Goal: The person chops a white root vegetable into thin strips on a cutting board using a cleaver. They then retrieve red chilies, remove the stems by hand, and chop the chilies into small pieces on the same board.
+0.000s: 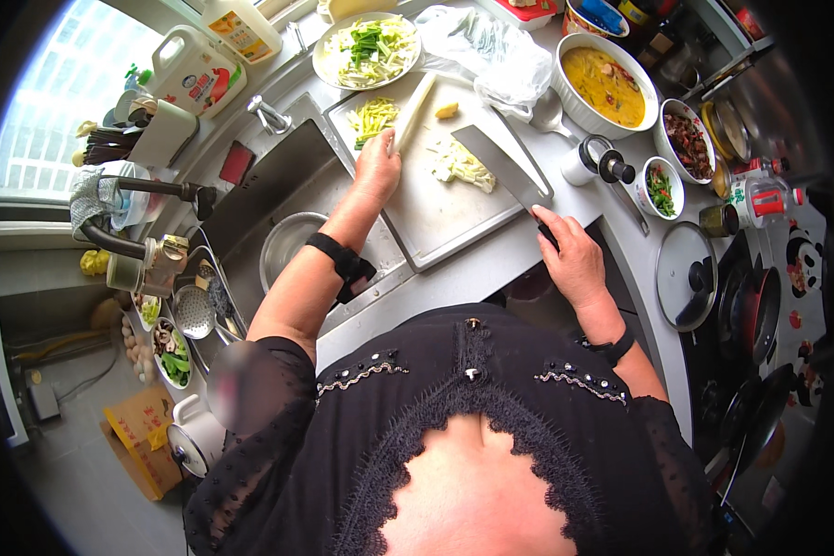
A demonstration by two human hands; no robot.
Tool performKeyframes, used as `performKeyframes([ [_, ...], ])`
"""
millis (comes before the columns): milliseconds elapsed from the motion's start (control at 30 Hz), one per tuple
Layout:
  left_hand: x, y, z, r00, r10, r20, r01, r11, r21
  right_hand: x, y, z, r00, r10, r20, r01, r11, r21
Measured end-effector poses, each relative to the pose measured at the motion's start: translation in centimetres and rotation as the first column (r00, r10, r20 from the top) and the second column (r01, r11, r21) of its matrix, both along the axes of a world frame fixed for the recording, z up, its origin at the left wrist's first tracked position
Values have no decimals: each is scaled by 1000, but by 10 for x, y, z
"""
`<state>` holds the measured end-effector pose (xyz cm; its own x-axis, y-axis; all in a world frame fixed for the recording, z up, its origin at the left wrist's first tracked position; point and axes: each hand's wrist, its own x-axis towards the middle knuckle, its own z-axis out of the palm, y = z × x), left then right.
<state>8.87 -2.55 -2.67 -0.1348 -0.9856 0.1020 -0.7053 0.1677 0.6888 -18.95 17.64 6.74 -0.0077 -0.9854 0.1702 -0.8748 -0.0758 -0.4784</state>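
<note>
My left hand (379, 163) grips the lower end of a pale vegetable stalk (415, 104) over the left part of the cutting board (434, 240). My right hand (571, 256) is closed on the black handle of a kitchen knife (504, 169), whose broad blade points to the upper left across the board. Chopped white and pale green pieces (462, 163) lie beside the blade. Yellow-green strips (374, 117) form a pile beyond my left hand. A yellowish piece, possibly ginger (447, 110), rests between the stalk and the blade.
A metal sink (250, 187) holding a bowl (288, 240) is left of the board. Beyond the board are a plate of cut vegetables (368, 50) and a plastic bag (490, 52). A soup bowl (604, 87), a pepper bowl (660, 187) and a glass lid (686, 276) stand right.
</note>
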Motion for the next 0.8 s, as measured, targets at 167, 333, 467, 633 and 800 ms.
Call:
performKeyframes([
  [167,-7,-12,0,999,-26,37,29,995,-98,-2,-7,4,993,77,-92,-85,993,-84],
  [333,-7,-3,12,999,-39,9,40,977,-211,-6,-9,6,963,172,-206,-199,973,-118],
  [467,-14,25,53,987,-161,24,158,915,-371,-6,-13,5,917,249,-310,-302,944,-133],
  [633,-53,89,94,734,-483,478,662,665,-346,3,-13,11,882,305,-359,-379,912,-158],
  [800,-77,111,101,631,-536,561,732,651,-201,0,-4,15,877,329,-349,-397,907,-143],
])
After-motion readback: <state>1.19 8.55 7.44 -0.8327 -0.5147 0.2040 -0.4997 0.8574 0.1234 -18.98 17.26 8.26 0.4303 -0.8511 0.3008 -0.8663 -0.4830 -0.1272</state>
